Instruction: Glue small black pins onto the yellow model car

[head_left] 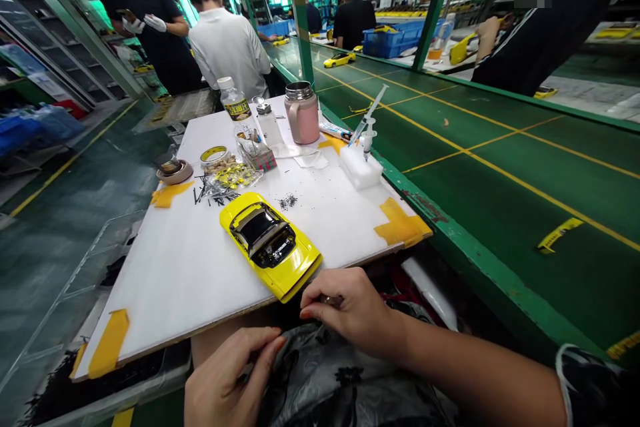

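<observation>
Over my lap, at the near edge of the board, both hands are closed. My left hand has its thumb and forefinger pinched together; anything between the tips is too small to make out. My right hand is curled, with a small dark, shiny thing partly showing inside the fingers. Just beyond the right hand, a yellow model car with a black interior lies on the white board, touched by neither hand. Tiny black bits are scattered behind the car.
At the back stand a pink mug, a white-capped bottle, a bag of yellow parts, and syringes in a white block. A green conveyor runs along the right. Several people work beyond.
</observation>
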{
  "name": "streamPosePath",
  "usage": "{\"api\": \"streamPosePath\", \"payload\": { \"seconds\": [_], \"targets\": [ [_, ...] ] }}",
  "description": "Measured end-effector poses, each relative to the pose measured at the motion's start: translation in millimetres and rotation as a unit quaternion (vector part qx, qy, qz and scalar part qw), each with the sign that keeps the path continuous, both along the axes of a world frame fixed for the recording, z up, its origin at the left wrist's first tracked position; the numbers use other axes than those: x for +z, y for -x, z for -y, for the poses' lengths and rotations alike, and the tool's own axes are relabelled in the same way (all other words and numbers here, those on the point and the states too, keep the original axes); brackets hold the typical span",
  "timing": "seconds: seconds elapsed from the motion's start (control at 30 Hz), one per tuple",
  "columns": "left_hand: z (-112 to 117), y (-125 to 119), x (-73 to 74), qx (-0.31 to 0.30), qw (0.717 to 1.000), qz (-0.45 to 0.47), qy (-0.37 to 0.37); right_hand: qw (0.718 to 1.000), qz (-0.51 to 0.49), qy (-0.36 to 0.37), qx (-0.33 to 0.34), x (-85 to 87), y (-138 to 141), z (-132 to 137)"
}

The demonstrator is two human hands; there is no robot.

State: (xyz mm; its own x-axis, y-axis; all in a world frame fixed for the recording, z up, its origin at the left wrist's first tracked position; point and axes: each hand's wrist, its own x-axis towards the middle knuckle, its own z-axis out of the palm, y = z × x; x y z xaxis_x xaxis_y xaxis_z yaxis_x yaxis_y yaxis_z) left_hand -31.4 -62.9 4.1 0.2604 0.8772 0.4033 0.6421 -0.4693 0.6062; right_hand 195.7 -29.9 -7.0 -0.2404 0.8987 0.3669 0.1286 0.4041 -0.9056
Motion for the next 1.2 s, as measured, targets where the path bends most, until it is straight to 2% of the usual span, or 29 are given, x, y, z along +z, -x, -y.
{"api": "streamPosePath", "payload": {
  "seconds": [0.17,0.3,0.4,0.47,0.57,0.7,0.93,1.2],
  "targets": [
    [-4.8,0.0,3.4,0.039,0.999,0.021,0.014,0.999,-0.034,0.028,0.004,10.8,-7.1,-10.4],
    [-12.3,3.6,4.3,0.111,0.989,0.083,0.056,0.996,-0.041,0.060,-0.047,23.7,-17.8,-31.6],
    [-22.7,5.8,0.0,0.163,0.962,0.178,0.124,0.996,-0.007,0.061,-0.070,28.2,-22.0,-51.3],
    [-31.3,6.5,-4.8,0.174,0.937,0.253,0.164,0.995,0.012,0.061,-0.074,27.8,-21.1,-62.5],
    [-43.4,5.6,-11.4,0.169,0.907,0.339,0.184,0.995,0.028,0.057,-0.074,25.4,-16.2,-73.0],
    [-54.8,-0.2,-14.1,0.154,0.888,0.391,0.184,0.995,0.056,0.050,-0.067,23.3,-9.8,-77.7],
    [-67.7,-9.9,-12.6,0.117,0.885,0.415,0.174,0.994,0.083,0.051,-0.046,20.6,-10.6,-81.1],
    [-73.8,-13.0,-10.8,0.110,0.883,0.419,0.182,0.994,0.093,0.049,-0.030,21.6,-12.1,-82.0]
  ]
}}
